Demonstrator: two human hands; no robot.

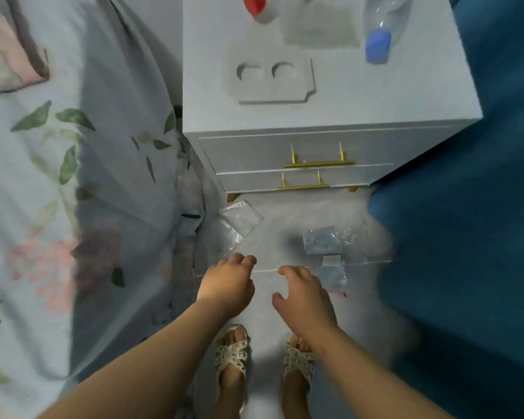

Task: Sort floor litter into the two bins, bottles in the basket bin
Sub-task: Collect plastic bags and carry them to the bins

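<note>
Floral-print bed sheet sits left of the left hand. Left hand: fingers loosely curled, holding nothing, above the floor. Flat clear plastic bag lies on the floor just ahead of it. Right hand: fingers slack and spread, empty, near the left one. Crumpled bluish plastic wrapper lies on the floor just ahead-right of the right hand. Clear plastic bottle with blue cap lies on the white two-drawer cabinet, well ahead of both hands.
</note>
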